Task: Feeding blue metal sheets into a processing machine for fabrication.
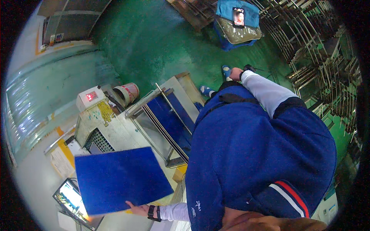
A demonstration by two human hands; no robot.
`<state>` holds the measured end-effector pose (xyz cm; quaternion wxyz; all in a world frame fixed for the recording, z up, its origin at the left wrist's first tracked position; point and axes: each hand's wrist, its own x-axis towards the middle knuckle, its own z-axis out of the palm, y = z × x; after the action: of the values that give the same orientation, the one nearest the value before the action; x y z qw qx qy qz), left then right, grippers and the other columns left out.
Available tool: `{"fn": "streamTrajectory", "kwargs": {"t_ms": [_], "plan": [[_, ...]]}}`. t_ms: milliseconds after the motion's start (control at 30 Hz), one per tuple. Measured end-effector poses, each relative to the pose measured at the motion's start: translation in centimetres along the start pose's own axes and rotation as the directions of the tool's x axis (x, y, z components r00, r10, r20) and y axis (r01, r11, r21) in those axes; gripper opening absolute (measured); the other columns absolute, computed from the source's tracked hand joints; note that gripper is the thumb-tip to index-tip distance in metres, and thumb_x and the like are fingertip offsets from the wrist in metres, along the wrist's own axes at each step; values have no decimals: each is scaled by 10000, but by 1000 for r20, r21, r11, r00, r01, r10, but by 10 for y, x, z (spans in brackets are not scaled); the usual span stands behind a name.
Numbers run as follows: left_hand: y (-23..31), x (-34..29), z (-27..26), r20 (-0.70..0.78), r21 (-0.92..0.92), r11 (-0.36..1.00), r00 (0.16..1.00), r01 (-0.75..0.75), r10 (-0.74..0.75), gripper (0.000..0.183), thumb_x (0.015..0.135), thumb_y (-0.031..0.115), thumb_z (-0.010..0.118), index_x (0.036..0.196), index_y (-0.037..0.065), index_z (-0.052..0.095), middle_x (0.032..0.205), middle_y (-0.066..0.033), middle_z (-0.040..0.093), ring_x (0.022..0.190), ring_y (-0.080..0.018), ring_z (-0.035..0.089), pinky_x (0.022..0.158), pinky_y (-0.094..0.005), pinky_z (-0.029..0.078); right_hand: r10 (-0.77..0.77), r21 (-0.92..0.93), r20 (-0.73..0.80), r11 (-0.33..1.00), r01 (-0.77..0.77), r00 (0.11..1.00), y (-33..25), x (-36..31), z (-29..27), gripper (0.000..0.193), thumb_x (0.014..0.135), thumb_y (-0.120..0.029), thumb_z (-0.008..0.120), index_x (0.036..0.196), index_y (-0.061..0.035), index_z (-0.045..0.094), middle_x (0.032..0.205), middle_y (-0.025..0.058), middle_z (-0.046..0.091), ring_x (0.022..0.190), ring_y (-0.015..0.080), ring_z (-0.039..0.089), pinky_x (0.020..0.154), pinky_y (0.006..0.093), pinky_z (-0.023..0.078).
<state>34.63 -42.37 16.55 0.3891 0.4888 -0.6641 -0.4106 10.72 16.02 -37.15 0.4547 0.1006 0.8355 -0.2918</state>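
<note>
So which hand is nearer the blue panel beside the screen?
Left. Your left hand grips the blue panel by its edge; your right hand is away, beside your body.

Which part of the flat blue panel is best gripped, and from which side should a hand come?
Probably the lower edge of the flat blue panel, pinched between thumb and fingers, coming from the picture's lower right, the wearer's side. The panel is a broad, thin rectangle with no handle showing, and this edge faces the wearer; the left hand meets it there.
</note>
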Motion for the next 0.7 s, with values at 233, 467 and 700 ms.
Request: {"fn": "streamTrajectory", "kwargs": {"t_ms": [233,467,700], "plan": [[-113,75,-63,149,-54,940,929,-336,340,521,697,90,642,1189,68,470,1114,-153,512,919,-269,533,794,-394,448,-36,42,-27,998,38,999,-10,-9,-2,280,687,-274,533,707,-14,637,678,127,627,611,238,607,550,368,465],[-73,-21,49,150,-716,687,988,125,-23,229,752,22,539,980,12,526,990,-123,547,888,-232,525,771,-336,447,-29,77,22,997,27,999,-35,-26,-19,300,666,-275,548,678,14,631,636,154,606,590,251,598,577,346,471],[-127,-27,63,322,-858,292,886,422,-332,156,788,9,530,938,-24,506,898,-120,564,816,-204,542,767,-331,459,10,142,93,990,-23,996,-40,-20,-20,238,682,-246,584,655,-17,644,609,96,612,508,191,586,480,329,468]]}}
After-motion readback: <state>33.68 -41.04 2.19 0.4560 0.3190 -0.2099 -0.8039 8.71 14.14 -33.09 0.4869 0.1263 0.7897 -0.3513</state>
